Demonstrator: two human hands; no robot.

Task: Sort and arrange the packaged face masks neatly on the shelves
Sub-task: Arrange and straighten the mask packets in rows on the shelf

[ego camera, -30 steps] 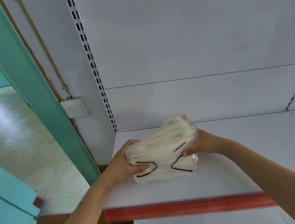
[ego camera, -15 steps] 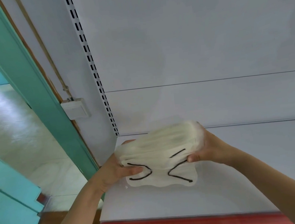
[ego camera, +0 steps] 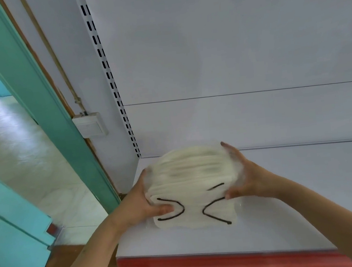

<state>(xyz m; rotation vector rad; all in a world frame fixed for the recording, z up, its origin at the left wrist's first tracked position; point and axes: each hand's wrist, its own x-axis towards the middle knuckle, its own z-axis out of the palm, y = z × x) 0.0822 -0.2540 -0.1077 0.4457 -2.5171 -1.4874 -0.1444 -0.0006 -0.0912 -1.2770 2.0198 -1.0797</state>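
Observation:
A clear plastic pack of cream face masks with black ear loops (ego camera: 190, 184) sits near the left end of a white shelf (ego camera: 287, 197), slightly blurred. My left hand (ego camera: 141, 203) grips its left side, thumb curled over the front face. On the pack's right side, my right hand (ego camera: 245, 180) holds it, fingers reaching over the top and thumb on the front. Whether the pack's bottom edge touches the shelf I cannot tell.
The shelf has a red front strip (ego camera: 229, 259) and a white back panel with a slotted upright (ego camera: 109, 75). To the left stand a teal door frame (ego camera: 33, 83), a wall switch box (ego camera: 89, 125) and a tiled floor.
The pack has shifted a little left and back on the shelf, held by both hands. My view has moved closer to the shelf.

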